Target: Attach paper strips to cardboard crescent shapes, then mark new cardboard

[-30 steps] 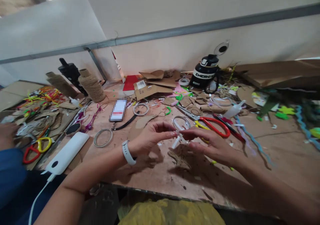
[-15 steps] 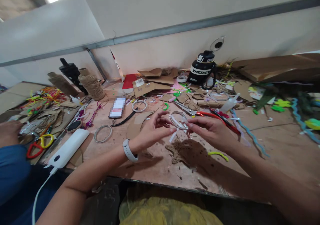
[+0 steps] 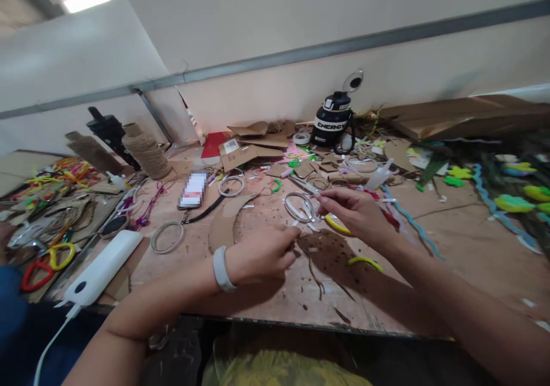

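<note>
My right hand (image 3: 358, 214) pinches the edge of a thin grey bangle-like ring (image 3: 299, 207) between thumb and fingertips, holding it above the table. Lower and to the left, my left hand (image 3: 266, 254), with a pale watch band (image 3: 222, 268) on its wrist, reaches down to the tabletop. Its fingers are bent together, and whatever they may hold is hidden. Brown twine strands (image 3: 315, 271) lie just right of it. The twine star is out of sight. A curved cardboard piece (image 3: 226, 220) lies behind my left hand, and a yellow-green curved strip (image 3: 365, 262) lies below my right.
Two more rings (image 3: 167, 237), a phone (image 3: 193, 190) and a white power bank (image 3: 101, 268) lie left. Twine spools (image 3: 146, 151), cardboard scraps (image 3: 244, 152) and a black bottle (image 3: 332, 123) stand or lie behind. Another person's sleeve (image 3: 12, 300) is at far left, near scissors (image 3: 47, 266).
My left hand has left the ring and dropped to the table, where the twine star was visible. My right hand keeps the ring. The view has shifted slightly right.
</note>
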Available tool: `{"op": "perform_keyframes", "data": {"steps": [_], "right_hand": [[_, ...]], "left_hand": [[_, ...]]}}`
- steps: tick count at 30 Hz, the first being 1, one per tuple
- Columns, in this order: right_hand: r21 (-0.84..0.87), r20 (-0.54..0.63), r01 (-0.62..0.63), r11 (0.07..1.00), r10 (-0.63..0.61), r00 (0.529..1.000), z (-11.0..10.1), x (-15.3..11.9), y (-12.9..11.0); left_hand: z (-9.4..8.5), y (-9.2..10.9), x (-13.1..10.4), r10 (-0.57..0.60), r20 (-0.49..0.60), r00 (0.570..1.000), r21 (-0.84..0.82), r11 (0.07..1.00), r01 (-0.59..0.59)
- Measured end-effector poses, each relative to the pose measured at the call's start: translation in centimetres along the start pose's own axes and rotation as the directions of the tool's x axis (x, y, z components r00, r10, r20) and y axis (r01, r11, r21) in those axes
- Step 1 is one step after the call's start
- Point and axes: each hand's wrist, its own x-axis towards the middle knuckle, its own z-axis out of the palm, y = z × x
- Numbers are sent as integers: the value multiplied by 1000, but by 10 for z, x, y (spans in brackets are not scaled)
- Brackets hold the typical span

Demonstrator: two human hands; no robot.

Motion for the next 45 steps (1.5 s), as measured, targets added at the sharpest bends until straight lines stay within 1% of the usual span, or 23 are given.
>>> {"op": "perform_keyframes", "data": {"steps": [1, 2, 3, 4, 5, 6, 7, 8, 9, 11, 13, 15, 18, 20, 23, 24, 25, 29, 31, 35, 38, 41, 45], "right_hand": [[10, -25, 3, 1000, -3, 1000, -2, 0, 1], [25, -48, 6, 1000, -4, 999, -4, 1, 2], [44, -64, 5, 999, -2, 998, -5, 1, 4], [69, -71, 1, 998, 4, 997, -7, 1, 6], [91, -71, -7, 996, 14, 997, -8, 1, 8], [112, -63, -20, 993, 27, 998, -9, 1, 10], [131, -46, -39, 991, 46, 998, -10, 1, 12], [147, -25, -63, 987, 68, 997, -9, 2, 14], [161, 2, -86, 983, 86, 996, -8, 2, 15], [193, 78, -128, 973, 115, 990, -4, 4, 12], [252, 179, -173, 952, 130, 975, 3, 8, 4], [303, 286, -215, 928, 127, 950, 11, 15, -9], [279, 418, -226, 933, 93, 904, 28, 26, -29], [216, 516, -224, 950, 84, 853, 40, 35, -39], [101, 668, -277, 955, 141, 730, 56, 48, -47], [61, 704, -292, 954, 167, 691, 59, 51, -47], [24, 727, -295, 955, 186, 661, 62, 55, -46], [-78, 782, -249, 965, 214, 585, 64, 65, -41], [-120, 798, -249, 961, 242, 552, 64, 68, -38], [-165, 801, -284, 944, 296, 520, 64, 71, -35], [-166, 806, -299, 940, 304, 507, 65, 71, -34], [-150, 803, -306, 940, 297, 517, 65, 71, -33], [-131, 810, -298, 945, 276, 517, 64, 70, -34]], "left_hand": [[-6, -6, 0, -48, -29, 998, -174, 984, 43], [-11, -12, 0, -108, -39, 993, -385, 919, 85], [-17, -18, -1, -177, -26, 984, -600, 790, 126], [-21, -24, -3, -238, 7, 971, -774, 614, 156], [-24, -29, -6, -288, 49, 956, -888, 426, 174], [-26, -35, -10, -325, 87, 942, -950, 258, 177], [-26, -39, -13, -353, 116, 928, -977, 128, 171], [-25, -43, -18, -369, 134, 920, -987, 34, 158], [-24, -47, -21, -381, 141, 914, -990, -33, 139], [-21, -52, -28, -405, 139, 904, -988, -116, 100], [-19, -56, -32, -414, 117, 902, -987, -149, 60], [-19, -59, -33, -411, 86, 908, -986, -164, 19], [-20, -61, -34, -414, 43, 909, -982, -184, -38], [-20, -62, -35, -440, 15, 898, -980, -184, -74], [-19, -64, -35, -479, -15, 878, -979, -170, -109], [-18, -65, -35, -486, -16, 874, -980, -163, -109], [-17, -66, -35, -493, -17, 870, -982, -155, -108], [-14, -67, -32, -540, -21, 841, -989, -110, -95], [-13, -66, -30, -564, -12, 826, -992, -98, -81], [-10, -63, -26, -612, -10, 791, -992, -96, -87], [-10, -60, -26, -629, 7, 777, -994, -89, -62], [-10, -57, -28, -619, 29, 785, -995, -90, -34], [-9, -56, -29, -586, -6, 810, -993, -95, -76]]}}
